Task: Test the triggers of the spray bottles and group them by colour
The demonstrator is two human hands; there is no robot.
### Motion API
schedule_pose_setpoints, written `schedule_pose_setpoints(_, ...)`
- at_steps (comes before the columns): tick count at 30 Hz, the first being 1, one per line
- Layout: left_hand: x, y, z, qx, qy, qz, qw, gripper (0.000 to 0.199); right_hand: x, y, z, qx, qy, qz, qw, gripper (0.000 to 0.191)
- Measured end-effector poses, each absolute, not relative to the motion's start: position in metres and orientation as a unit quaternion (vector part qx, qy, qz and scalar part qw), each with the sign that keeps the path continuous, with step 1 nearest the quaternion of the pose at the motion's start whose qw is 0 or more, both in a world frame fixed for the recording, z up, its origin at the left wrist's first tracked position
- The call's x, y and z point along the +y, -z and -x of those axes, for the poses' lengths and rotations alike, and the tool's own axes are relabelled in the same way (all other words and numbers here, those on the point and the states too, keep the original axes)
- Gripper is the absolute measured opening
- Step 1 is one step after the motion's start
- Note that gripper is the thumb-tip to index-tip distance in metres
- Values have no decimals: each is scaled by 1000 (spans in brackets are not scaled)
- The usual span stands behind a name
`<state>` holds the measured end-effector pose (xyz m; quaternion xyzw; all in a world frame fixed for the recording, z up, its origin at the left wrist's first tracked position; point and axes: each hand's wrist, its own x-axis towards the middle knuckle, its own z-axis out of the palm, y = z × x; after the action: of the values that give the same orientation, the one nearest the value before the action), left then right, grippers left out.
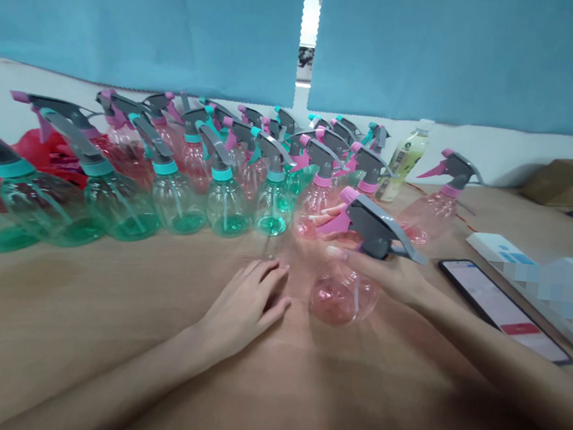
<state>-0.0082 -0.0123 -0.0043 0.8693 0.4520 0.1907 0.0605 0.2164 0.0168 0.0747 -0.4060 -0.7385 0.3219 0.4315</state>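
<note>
A clear pink spray bottle [343, 299] with a grey-and-pink trigger head stands at a slight tilt near the middle of the table. My right hand [379, 270] is round its neck, thumb in front and fingers reaching behind the pink trigger; motion blurs it a little. Left of that bottle, my left hand [246, 305] rests on the wood, fingers loosely bent, thumb apart, holding nothing. Just beyond the hands is a row of green spray bottles [228, 203] with turquoise collars, and a pink spray bottle [312, 207] partly behind my right fingers.
More spray bottles crowd behind the front row, near a red plastic bag [46, 154]. To the right are a lone pink spray bottle [430, 211], a drink bottle [405, 162], a phone [506, 311], a white box [504, 254] and a brown paper package [567, 186]. Blue curtains hang behind.
</note>
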Motion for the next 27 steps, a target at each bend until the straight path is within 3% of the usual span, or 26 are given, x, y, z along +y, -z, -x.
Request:
schedule_pose_setpoints(8, -13, 4, 7, 454, -174, -873, 44, 37, 16, -62, -220, -712, -352, 423, 436, 16)
schedule_pose_setpoints(15, -14, 3, 6, 452, -165, -876, 30, 39, 16, -64, -218, -732, -320, 428, 422, 36)
schedule_pose_setpoints(27, -15, 2, 5, 456, -156, -876, 32, 38, 17, -58, -219, -745, -315, 410, 422, 20)
